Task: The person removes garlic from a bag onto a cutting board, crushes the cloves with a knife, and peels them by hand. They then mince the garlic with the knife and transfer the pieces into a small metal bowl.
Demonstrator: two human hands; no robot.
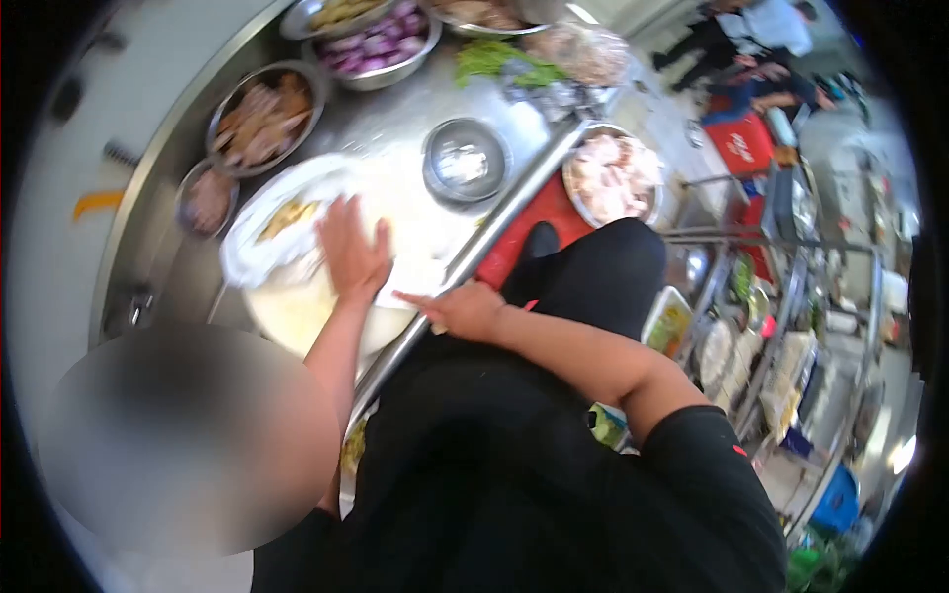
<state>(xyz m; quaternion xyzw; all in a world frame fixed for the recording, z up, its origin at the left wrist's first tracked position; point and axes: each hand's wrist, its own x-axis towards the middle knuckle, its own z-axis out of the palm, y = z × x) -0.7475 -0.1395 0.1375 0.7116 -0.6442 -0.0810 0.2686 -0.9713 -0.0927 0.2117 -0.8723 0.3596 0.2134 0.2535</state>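
Observation:
My left hand (pixel 354 252) lies palm down with its fingers spread, over the near edge of a white plastic bag (pixel 247 237) on a round pale cutting board (pixel 282 316). Yellowish pieces (pixel 289 219) lie in the bag, just past my fingertips. Close by, at the board's right side, my right hand (pixel 467 311) is closed with its index finger stretched out. It appears to grip a knife (pixel 420 282), whose broad, pale blade is blurred; the handle is mostly hidden by the fingers.
Behind the board, steel bowls hold purple onions (pixel 381 44) and raw meat (pixel 262 124). A metal bowl (pixel 467 160) stands right of the bag, and green herbs (pixel 504 64) lie farther back. Beyond the table's rim (pixel 514 203) sits a basin of pale meat (pixel 613 178). Racks (pixel 781 296) and people (pixel 761 59) are at right.

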